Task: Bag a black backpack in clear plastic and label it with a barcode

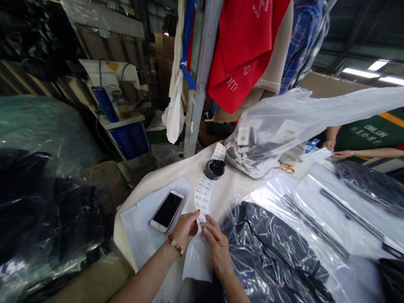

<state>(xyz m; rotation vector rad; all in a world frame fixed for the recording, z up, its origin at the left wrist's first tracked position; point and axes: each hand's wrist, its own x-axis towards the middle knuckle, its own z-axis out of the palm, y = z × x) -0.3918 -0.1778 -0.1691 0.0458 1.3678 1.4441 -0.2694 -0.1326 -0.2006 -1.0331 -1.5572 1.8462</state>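
Note:
A long strip of printed labels (203,194) runs down the table toward me, passing under a dark roll of tape (212,170). My left hand (186,225) pinches the strip's left edge between thumb and fingers. On the other edge, my right hand (216,242) has its fingertips closed on the same strip. Below both hands hangs the strip's blank backing (198,261). Black garments in clear plastic bags (274,248) lie close beside my right hand. A phone with a dark screen (167,210) rests on white papers left of my left hand.
A clear bag full of tags (249,147) stands at the table's back, near yellow-handled scissors (287,168). Another person's hands (334,150) hold a label sheet at the right. A metal post (197,84) rises behind the table (151,181), with a red cloth (243,54) hanging beside it.

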